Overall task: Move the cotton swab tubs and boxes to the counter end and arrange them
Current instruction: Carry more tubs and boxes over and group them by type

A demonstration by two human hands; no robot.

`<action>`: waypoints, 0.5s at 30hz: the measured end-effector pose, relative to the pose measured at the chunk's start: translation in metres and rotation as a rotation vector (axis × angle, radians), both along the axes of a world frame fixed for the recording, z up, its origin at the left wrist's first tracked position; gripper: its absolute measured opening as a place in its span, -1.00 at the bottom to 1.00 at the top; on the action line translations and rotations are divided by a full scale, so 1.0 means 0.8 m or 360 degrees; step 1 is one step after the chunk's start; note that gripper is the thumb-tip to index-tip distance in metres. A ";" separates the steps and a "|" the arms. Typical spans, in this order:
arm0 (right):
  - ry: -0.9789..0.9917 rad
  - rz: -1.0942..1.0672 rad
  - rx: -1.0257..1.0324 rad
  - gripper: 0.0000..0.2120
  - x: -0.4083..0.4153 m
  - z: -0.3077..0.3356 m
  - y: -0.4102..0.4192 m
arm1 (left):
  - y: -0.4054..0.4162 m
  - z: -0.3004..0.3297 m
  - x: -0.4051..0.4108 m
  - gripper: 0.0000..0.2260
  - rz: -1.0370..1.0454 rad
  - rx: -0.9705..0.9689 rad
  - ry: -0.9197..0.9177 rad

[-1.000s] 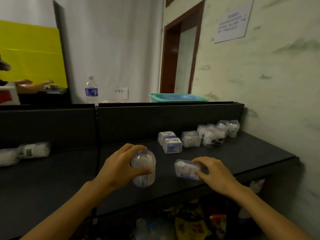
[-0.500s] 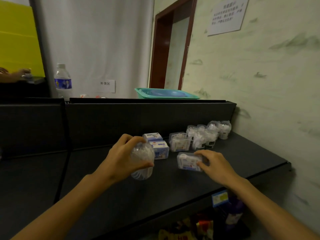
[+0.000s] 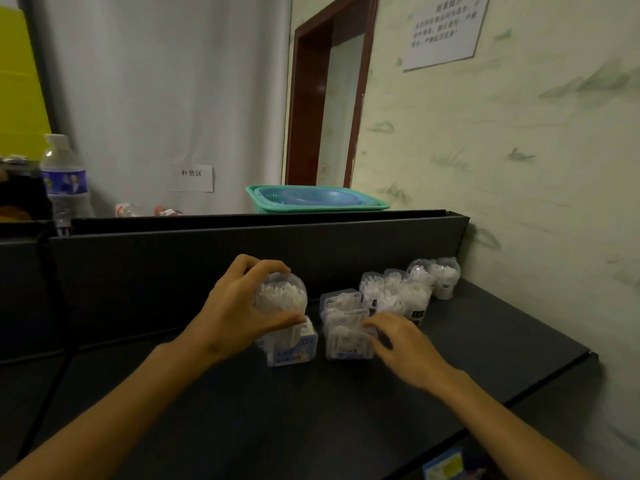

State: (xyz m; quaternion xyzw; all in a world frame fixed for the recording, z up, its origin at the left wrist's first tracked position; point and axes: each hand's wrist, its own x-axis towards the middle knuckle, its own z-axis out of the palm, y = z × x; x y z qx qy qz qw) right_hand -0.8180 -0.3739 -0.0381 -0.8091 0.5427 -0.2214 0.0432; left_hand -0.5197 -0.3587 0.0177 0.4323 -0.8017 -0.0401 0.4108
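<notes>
Clear plastic tub (image 3: 281, 299) of cotton swabs is sitting in the left hand (image 3: 239, 313) at the frame's centre, fingers and thumb wrapping its rounded sides, raised above a small blue-and-white box (image 3: 298, 348) on the black counter (image 3: 485, 341). It is probably light, stiff and a little slick, so gripping around the middle suits it. Just right of it, the right hand (image 3: 401, 344) is grasping a clear box (image 3: 346, 337), blurred. More tubs (image 3: 415, 289) are clustering toward the wall at centre right.
</notes>
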 end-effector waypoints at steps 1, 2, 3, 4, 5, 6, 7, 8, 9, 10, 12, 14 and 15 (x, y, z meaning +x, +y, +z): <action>0.0008 0.0013 0.0000 -0.65 -0.004 0.000 -0.004 | -0.006 0.002 -0.008 -0.39 -0.0004 -0.0014 -0.0017; 0.0012 0.0028 -0.0012 -0.62 -0.009 0.000 -0.007 | -0.012 0.004 -0.017 -0.39 -0.0007 -0.0028 -0.0035; 0.0017 0.0050 -0.0029 -0.60 -0.014 0.001 -0.010 | -0.017 0.005 -0.027 -0.38 -0.0008 -0.0039 -0.0047; 0.0024 0.0078 -0.0058 -0.58 -0.019 0.004 -0.014 | -0.022 0.007 -0.038 -0.38 -0.0007 -0.0055 -0.0050; 0.0035 0.0111 -0.0098 -0.57 -0.025 0.008 -0.018 | -0.027 0.008 -0.050 -0.38 0.0000 -0.0072 -0.0051; 0.0046 0.0145 -0.0143 -0.57 -0.034 0.013 -0.022 | -0.032 0.010 -0.063 -0.38 0.0014 -0.0091 -0.0053; 0.0052 0.0174 -0.0184 -0.58 -0.044 0.019 -0.027 | -0.037 0.011 -0.076 -0.38 0.0034 -0.0102 -0.0056; 0.0051 0.0199 -0.0213 -0.59 -0.056 0.025 -0.034 | -0.042 0.013 -0.091 -0.37 0.0054 -0.0104 -0.0053; 0.0043 0.0219 -0.0233 -0.60 -0.071 0.030 -0.041 | -0.046 0.016 -0.106 -0.36 0.0074 -0.0095 -0.0039; 0.0039 0.0234 -0.0249 -0.60 -0.086 0.036 -0.048 | -0.050 0.018 -0.122 -0.35 0.0096 -0.0086 -0.0017; 0.0029 0.0250 -0.0288 -0.62 -0.121 0.045 -0.064 | -0.054 0.024 -0.156 -0.33 0.0142 -0.0063 0.0024; 0.0010 0.0265 -0.0315 -0.63 -0.158 0.055 -0.079 | -0.056 0.030 -0.192 -0.32 0.0173 -0.0027 0.0051; 0.0001 0.0269 -0.0325 -0.64 -0.176 0.059 -0.086 | -0.056 0.032 -0.209 -0.33 0.0183 -0.0014 0.0057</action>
